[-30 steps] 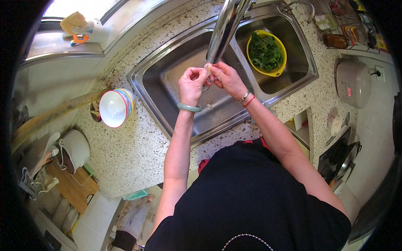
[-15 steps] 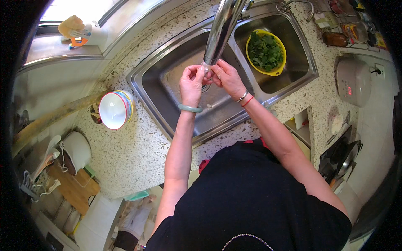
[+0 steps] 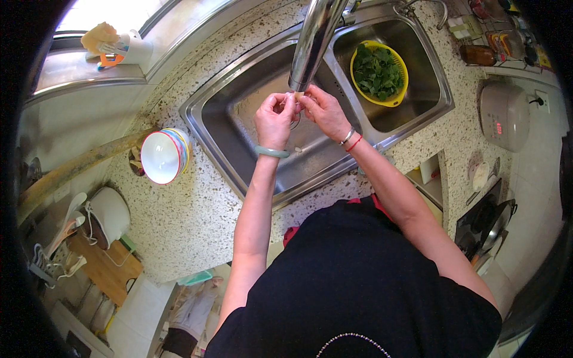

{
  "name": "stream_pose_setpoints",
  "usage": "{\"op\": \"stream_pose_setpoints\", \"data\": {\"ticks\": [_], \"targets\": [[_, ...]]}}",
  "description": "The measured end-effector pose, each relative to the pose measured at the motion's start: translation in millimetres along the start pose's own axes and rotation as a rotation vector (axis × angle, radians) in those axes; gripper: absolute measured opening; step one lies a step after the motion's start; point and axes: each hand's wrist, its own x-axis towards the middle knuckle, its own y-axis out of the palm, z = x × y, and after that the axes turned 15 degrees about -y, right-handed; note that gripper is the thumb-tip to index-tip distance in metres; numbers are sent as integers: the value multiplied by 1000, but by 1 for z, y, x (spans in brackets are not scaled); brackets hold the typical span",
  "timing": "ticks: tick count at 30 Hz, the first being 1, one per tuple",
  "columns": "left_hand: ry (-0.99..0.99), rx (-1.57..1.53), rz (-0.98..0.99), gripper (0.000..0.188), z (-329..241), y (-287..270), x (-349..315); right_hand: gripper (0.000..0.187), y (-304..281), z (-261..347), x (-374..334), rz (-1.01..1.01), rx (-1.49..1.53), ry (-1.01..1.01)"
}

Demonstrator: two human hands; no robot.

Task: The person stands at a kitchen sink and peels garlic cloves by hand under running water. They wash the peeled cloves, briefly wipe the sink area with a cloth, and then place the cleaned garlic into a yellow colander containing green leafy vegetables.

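Both my hands are over the left basin (image 3: 230, 113) of a steel double sink, just below the end of the chrome faucet (image 3: 316, 45). My left hand (image 3: 274, 124), with a pale green bangle at its wrist, is closed, thumb and fingers pinched together. My right hand (image 3: 325, 114), wearing a silver bracelet and a red cord, pinches from the other side, its fingertips meeting the left ones. Between them is a small pale piece (image 3: 299, 95), mostly hidden by fingers and too small to name. A small whitish bit (image 3: 298, 150) lies on the basin floor.
In the right basin stands a yellow colander (image 3: 394, 104) of leafy greens (image 3: 378, 73). Stacked bowls (image 3: 161, 157) sit on the speckled counter left of the sink. A rice cooker (image 3: 504, 116) and a pan (image 3: 501, 224) are at the right, a wooden board (image 3: 101, 262) at lower left.
My left fingers have shifted slightly around the small pale piece, and my right fingertips have moved a little. Both hands stay under the faucet.
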Motion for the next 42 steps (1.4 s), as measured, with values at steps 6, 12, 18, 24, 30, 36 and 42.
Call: {"op": "stream_pose_setpoints", "data": {"ticks": [6, 12, 18, 24, 30, 36, 42], "targets": [[-45, -146, 40, 14, 0, -2, 0, 22, -2, -2, 1, 16, 64, 30], [66, -67, -3, 12, 4, -3, 1, 22, 1, 5, 4, 72, -382, -146], [176, 60, -117, 9, -6, 7, -7, 21, 1, 4, 3, 67, -433, -299], [216, 134, -95, 9, -7, 5, -6, 22, -3, 4, 1, 112, -500, -334], [190, 95, -21, 11, -10, 1, -7, 22, -3, 2, 0, 129, -531, -356], [215, 168, -51, 10, -12, 0, -7, 22, -1, 7, -1, 133, -579, -370], [298, 283, -148, 8, -12, 2, -6, 22, 1, 9, -2, 129, -601, -382]]}}
